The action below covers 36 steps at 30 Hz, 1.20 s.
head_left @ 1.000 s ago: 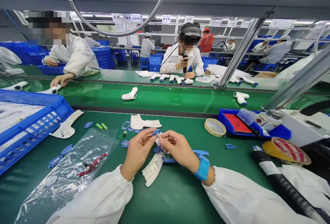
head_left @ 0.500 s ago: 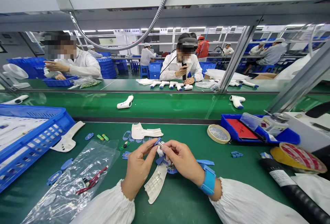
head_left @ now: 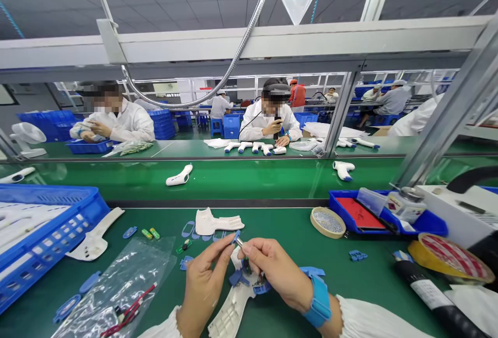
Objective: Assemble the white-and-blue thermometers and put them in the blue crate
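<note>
My left hand (head_left: 204, 286) pinches a small blue plastic part (head_left: 235, 237) between thumb and fingertips. Against it, my right hand (head_left: 274, 270) holds a short silver metal cylinder (head_left: 240, 243); whether the two are joined I cannot tell. A blue band circles my right wrist. Below both hands lies a white handheld-thermometer shell half (head_left: 231, 309), inner ribs up, with blue pieces (head_left: 238, 278) and some electronics on it, partly hidden by my right hand. Just beyond my hands rests another white shell piece (head_left: 218, 222), with flat blue frames (head_left: 188, 229) beside it.
At left are a blue crate (head_left: 73, 198) of white parts and a plastic bag (head_left: 128, 270) with red wires. On the right sit a tape ring (head_left: 327, 222), a blue tray (head_left: 338, 195) and a black-handled tool (head_left: 436, 291). Co-workers sit beyond the green belt (head_left: 249, 182).
My view has tilted upward, so the bench and hands sit lower in the picture. Both hands keep hold of the small parts. White thermometer bodies on the belt have shifted slightly left.
</note>
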Each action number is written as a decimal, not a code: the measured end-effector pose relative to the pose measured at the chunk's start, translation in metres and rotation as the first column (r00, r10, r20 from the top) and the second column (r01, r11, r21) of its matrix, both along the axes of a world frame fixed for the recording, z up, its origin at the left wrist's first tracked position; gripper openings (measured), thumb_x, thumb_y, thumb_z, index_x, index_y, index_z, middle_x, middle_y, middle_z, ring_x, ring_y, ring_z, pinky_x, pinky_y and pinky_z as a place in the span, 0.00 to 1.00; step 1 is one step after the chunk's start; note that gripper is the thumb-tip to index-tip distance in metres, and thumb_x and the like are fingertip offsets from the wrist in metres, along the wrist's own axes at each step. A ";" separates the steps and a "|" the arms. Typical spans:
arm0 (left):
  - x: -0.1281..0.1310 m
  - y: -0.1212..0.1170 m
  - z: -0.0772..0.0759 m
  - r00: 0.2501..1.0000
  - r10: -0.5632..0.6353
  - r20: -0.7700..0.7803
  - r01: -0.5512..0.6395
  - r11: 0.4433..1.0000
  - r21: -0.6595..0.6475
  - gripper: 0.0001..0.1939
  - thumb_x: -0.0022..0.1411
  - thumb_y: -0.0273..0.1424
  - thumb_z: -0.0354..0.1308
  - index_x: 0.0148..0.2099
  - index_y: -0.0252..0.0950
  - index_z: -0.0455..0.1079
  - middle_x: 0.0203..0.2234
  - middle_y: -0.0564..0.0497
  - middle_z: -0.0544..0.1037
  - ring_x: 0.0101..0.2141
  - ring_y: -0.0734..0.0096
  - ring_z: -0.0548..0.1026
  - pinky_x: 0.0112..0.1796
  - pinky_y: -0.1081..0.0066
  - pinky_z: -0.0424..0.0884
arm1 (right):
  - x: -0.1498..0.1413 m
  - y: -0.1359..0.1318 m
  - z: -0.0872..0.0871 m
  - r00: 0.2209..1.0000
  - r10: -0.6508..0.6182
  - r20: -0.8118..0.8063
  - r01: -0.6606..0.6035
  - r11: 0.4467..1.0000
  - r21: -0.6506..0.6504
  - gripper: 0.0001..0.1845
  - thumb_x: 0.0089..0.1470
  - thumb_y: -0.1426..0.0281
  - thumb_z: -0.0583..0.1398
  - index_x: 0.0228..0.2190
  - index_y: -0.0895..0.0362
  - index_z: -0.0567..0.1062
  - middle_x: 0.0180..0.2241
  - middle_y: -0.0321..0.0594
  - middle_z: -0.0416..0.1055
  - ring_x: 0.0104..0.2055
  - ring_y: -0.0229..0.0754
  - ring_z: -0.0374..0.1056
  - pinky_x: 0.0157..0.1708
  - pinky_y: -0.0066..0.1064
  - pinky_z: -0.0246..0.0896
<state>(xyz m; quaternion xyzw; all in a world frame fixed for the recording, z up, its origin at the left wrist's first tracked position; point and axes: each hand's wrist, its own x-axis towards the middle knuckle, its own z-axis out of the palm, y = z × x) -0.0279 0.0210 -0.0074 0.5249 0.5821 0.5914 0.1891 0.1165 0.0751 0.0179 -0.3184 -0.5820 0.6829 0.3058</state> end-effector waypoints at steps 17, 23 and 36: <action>0.008 -0.001 0.017 0.869 -0.234 0.436 0.278 0.960 -0.038 0.22 0.50 0.42 0.63 0.45 0.35 0.73 0.36 0.44 0.76 0.37 0.65 0.74 0.40 0.69 0.70 | 0.007 -0.001 0.010 0.964 0.131 0.232 -0.167 0.975 0.145 0.31 0.43 0.41 0.55 0.21 0.58 0.68 0.17 0.30 0.50 0.20 0.33 0.45 0.19 0.26 0.42; 0.007 0.000 0.022 0.766 -0.283 0.577 0.399 0.913 -0.082 0.25 0.44 0.44 0.65 0.41 0.32 0.72 0.27 0.49 0.75 0.30 0.69 0.73 0.37 0.68 0.68 | 0.017 0.006 0.013 0.914 0.048 0.402 -0.211 0.904 0.372 0.22 0.49 0.49 0.54 0.28 0.56 0.71 0.17 0.33 0.58 0.21 0.38 0.54 0.22 0.29 0.49; -0.019 0.014 0.008 0.903 -0.394 0.170 0.427 0.867 -0.257 0.20 0.57 0.32 0.52 0.52 0.40 0.64 0.44 0.47 0.69 0.41 0.66 0.69 0.41 0.69 0.66 | 0.021 0.015 0.010 0.987 0.012 0.163 -0.048 0.975 0.218 0.12 0.50 0.60 0.59 0.28 0.57 0.70 0.20 0.33 0.68 0.20 0.35 0.65 0.22 0.26 0.61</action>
